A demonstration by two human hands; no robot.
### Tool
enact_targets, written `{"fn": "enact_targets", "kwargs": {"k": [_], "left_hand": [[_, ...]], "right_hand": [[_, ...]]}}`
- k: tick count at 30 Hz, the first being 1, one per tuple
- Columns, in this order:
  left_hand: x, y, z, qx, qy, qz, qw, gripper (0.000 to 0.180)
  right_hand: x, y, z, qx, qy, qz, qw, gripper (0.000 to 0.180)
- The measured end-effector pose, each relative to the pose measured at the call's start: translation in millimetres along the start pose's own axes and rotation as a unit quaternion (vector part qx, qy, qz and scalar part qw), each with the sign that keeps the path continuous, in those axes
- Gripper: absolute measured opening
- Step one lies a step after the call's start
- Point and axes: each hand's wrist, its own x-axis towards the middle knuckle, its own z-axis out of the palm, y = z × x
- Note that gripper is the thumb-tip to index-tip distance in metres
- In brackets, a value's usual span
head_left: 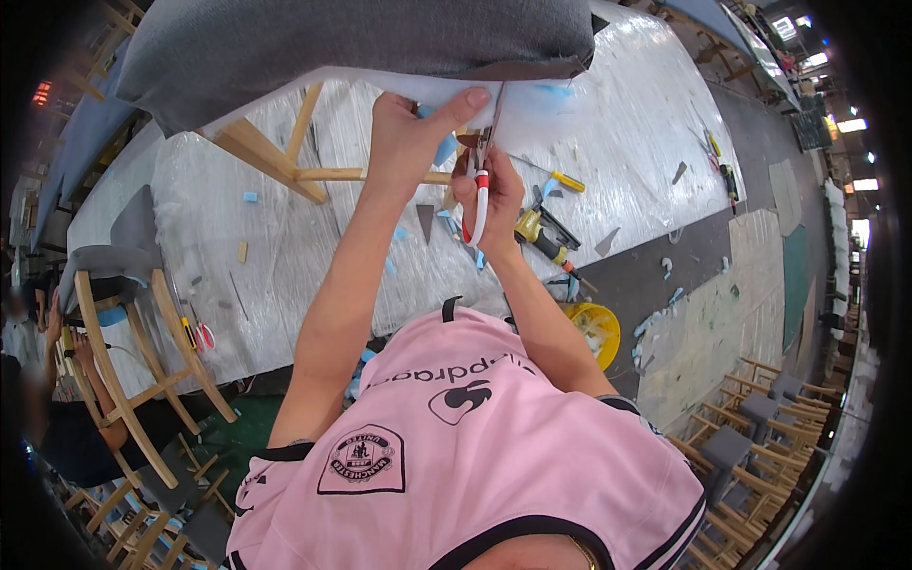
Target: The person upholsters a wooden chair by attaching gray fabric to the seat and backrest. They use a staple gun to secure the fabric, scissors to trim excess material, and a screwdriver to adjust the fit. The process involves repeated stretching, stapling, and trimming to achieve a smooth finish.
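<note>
Scissors (482, 190) at the grey upholstered chair's (370, 40) white batting (549, 114)
Right hand (494, 187) wraps them closely; left hand (407, 133) pinches the batting, thumb against bent fingers; the chair lies toward the table's (660, 119) far edge.

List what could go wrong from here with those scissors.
1. Left hand: its thumb is close to the blades of the scissors, so a slip might nick it.
2. The blade tips reach up to the edge of the gray cover, by the white padding; a stray snip could mark the fabric.
3. The yellow tool lies near the right forearm and might get bumped.
</note>
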Motion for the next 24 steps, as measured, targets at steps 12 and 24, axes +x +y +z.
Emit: {"fn": "enact_targets", "kwargs": {"k": [12,24], "left_hand": [[3.9,0.3,0.6,-0.002,0.0,0.012,1.0,0.034],[1.0,0.9,-1.3,-0.002,-0.008,0.001,1.0,0.035]], "right_hand": [[5.6,-3.8,9.1,0.048,0.019,-0.012,0.999,0.068],[-2.7,-5.9,1.2,0.084,-0.018,0.039,0.996,0.072]]}}
